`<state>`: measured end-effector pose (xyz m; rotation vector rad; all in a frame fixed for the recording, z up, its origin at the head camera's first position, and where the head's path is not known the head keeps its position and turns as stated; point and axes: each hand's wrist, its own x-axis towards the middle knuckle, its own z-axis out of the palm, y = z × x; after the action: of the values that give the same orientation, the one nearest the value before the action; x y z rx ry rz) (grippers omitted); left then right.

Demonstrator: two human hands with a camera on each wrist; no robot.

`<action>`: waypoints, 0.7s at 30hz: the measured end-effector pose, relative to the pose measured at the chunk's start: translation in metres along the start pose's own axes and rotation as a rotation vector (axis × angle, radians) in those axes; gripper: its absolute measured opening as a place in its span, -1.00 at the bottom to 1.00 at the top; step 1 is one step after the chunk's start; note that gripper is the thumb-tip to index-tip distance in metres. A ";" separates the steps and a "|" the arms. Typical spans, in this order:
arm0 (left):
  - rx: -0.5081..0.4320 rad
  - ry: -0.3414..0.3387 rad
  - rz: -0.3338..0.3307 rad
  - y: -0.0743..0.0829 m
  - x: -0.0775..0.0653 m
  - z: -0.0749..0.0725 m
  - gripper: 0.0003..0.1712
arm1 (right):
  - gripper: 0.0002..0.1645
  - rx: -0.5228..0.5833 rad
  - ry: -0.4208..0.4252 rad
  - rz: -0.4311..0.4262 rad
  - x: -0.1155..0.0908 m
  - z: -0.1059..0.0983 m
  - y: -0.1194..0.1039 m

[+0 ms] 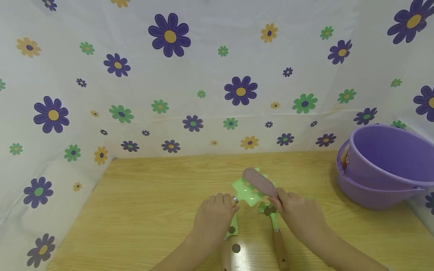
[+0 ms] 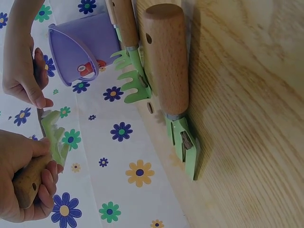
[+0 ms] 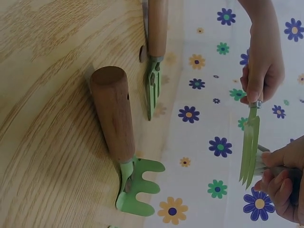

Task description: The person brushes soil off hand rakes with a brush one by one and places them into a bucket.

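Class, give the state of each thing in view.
Purple bucket: upright, handle lowered
Green rake: lying, brown discs on it
Slotted green tool: lying
Loose brown disc: flat
Raised green tool: gripped, left hand
Pinkish tool: gripped, right hand

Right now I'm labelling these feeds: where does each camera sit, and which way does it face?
Head: worn on the head, facing forward and down at the table; left hand, right hand and both forearms show.
Left wrist: worn there, looking across the table at the held green tool, purple bucket beyond; both hands show.
Right wrist: worn there, facing the same tool and the flowered sheet; both hands show.
Both wrist views share the wooden-handled rake.
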<state>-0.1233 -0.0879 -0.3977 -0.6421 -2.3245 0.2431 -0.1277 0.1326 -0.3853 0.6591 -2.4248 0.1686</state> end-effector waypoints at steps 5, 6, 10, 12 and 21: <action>-0.012 0.027 -0.011 0.001 -0.001 0.001 -0.54 | -0.10 -0.007 0.040 -0.011 -0.001 0.004 0.006; -0.018 0.029 -0.012 0.001 -0.002 0.001 -0.54 | -0.10 -0.008 0.046 -0.011 -0.001 0.004 0.007; -0.028 0.008 -0.008 0.001 -0.004 -0.001 -0.54 | -0.11 0.000 0.046 0.004 -0.003 0.006 0.010; -0.032 -0.011 -0.002 0.001 -0.005 -0.002 -0.55 | -0.10 0.000 0.038 0.015 -0.005 0.007 0.011; -0.007 -0.052 0.023 0.000 -0.012 -0.005 -0.56 | -0.31 -0.009 -0.008 0.052 -0.007 0.007 0.017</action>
<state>-0.1121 -0.0941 -0.4014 -0.6733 -2.3697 0.2648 -0.1345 0.1483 -0.3944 0.5948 -2.4506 0.1767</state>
